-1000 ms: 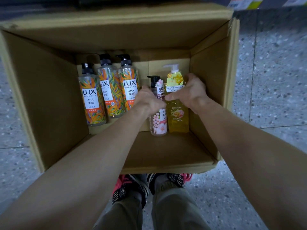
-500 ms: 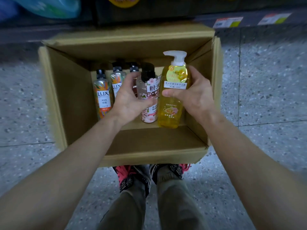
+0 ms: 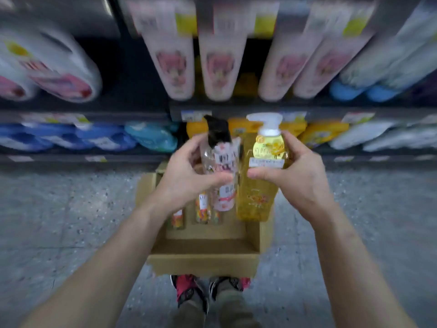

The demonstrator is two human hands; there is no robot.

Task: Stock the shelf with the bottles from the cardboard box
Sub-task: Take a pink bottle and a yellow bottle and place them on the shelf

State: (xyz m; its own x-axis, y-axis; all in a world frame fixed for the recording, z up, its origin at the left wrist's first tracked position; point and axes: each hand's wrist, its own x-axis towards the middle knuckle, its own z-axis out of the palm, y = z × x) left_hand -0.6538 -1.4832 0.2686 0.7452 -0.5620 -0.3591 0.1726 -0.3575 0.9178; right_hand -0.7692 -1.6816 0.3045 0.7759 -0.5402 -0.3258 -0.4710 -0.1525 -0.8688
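My left hand (image 3: 186, 176) grips a clear bottle with pink flowers and a black pump (image 3: 222, 162), held up above the cardboard box (image 3: 205, 259). My right hand (image 3: 295, 178) grips a yellow bottle with a white pump (image 3: 262, 176) right beside it. Both bottles are upright, in front of the lower shelf (image 3: 236, 110). Three orange-patterned bottles (image 3: 201, 209) still stand at the back of the box on the floor. The view is blurred by motion.
Shelves hold pink-white bottles (image 3: 175, 65) above and blue (image 3: 71, 138), yellow (image 3: 324, 131) and white refill packs lower down. The speckled floor (image 3: 71, 221) spreads either side of the box. My shoes (image 3: 208, 290) touch the box's near edge.
Both hands have lifted their bottles out of the box and up toward the shelf. The view has tilted up, so the shelves now show.
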